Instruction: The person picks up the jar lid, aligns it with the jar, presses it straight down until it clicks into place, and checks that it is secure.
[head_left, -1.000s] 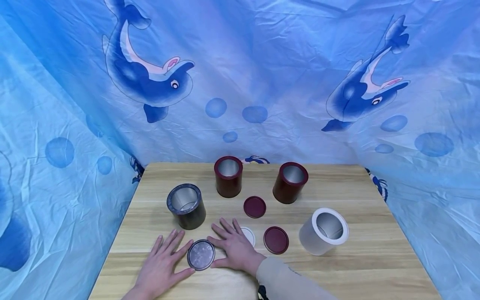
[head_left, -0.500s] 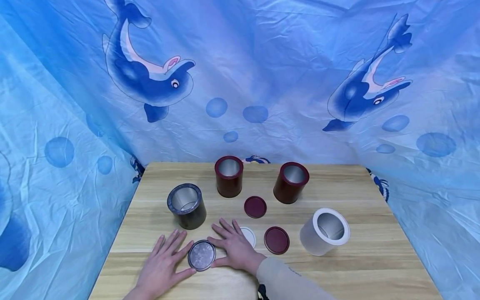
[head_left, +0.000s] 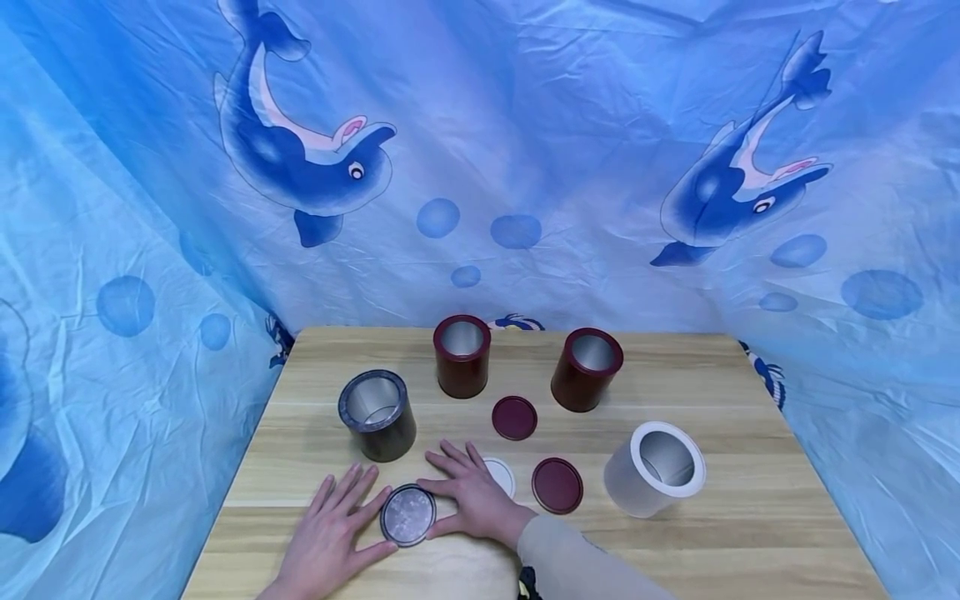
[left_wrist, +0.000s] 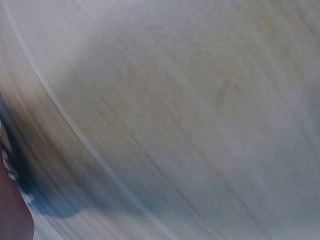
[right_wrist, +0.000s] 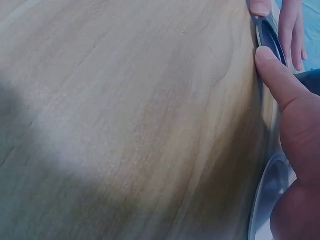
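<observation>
On the wooden table, a round dark grey lid with a marbled top [head_left: 408, 515] lies flat between both hands in the head view. The left hand [head_left: 330, 529] rests on the table with spread fingers, thumb and index fingertips at the lid's left edge. The right hand [head_left: 476, 500] touches the lid's right edge with thumb and index finger, its other fingers straight. Partly under the right hand is a white lid [head_left: 502, 477]. A dark grey can [head_left: 390, 437] stands uncovered behind the hands. The left wrist view shows mostly table and a bit of finger [left_wrist: 12, 215].
Two dark red cans [head_left: 462, 375] stand uncovered at the back, the other red can [head_left: 577, 385] further right. Two dark red lids [head_left: 514, 418] lie mid-table, the nearer red lid [head_left: 557, 486] by the white one. An uncovered white can [head_left: 633, 483] stands right. Blue curtains [head_left: 585, 167] surround the table.
</observation>
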